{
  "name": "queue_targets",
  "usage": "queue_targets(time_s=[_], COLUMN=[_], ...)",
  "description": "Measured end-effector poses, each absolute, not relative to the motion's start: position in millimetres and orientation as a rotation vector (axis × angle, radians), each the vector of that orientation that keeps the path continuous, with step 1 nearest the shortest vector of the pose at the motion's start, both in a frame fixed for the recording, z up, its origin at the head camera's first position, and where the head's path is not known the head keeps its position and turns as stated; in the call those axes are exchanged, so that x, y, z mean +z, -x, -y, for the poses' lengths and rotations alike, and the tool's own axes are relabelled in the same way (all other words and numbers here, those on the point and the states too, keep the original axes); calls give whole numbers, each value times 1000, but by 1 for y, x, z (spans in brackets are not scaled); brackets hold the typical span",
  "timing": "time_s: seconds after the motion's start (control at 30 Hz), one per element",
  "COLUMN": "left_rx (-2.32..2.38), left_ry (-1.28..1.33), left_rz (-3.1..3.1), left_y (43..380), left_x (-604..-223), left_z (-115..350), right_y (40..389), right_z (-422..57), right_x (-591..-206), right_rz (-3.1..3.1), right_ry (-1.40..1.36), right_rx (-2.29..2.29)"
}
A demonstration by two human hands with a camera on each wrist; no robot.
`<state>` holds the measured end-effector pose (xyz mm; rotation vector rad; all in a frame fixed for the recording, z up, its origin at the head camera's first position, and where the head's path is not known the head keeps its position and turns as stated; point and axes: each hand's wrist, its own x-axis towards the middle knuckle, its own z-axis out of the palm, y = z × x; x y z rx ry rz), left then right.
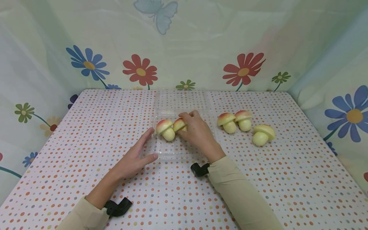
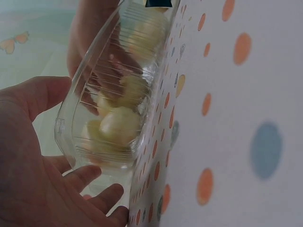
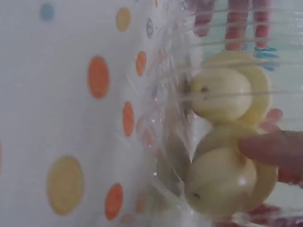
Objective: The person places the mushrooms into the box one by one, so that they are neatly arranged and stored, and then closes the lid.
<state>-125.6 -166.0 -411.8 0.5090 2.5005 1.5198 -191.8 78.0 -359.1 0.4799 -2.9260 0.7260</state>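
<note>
A clear plastic clamshell box [image 1: 169,150] lies with its lid [image 1: 182,99] folded back on the far side. Inside sits a pale yellow artificial mushroom [image 1: 168,133] with a reddish cap. Beside it, a second mushroom [image 1: 179,124] is pinched by my right hand [image 1: 196,131], partly hidden by the fingers; in the right wrist view the thumb [image 3: 270,150] presses on this mushroom [image 3: 222,179]. My left hand [image 1: 135,159] is spread along the box's left side, fingers and thumb extended. In the left wrist view its thumb touches or nearly touches the box rim [image 2: 64,109].
To the right of the box stand two mushrooms, one [image 1: 228,123] against another [image 1: 243,120], and a yellower one [image 1: 263,134] nearer me. A dotted cloth [image 1: 100,127] covers the table. A flowered curtain [image 1: 187,48] hangs behind.
</note>
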Motion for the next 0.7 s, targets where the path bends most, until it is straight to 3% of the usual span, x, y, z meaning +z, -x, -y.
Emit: queue_targets(time_s=[0.7], left_rx=[1500], left_ry=[-531], left_rz=[-2509], left_y=[124], left_x=[-409], left_z=[166], right_y=[184], right_z=[-90], right_x=[-336], right_rz=[2994], right_ry=[-419], right_rx=[730])
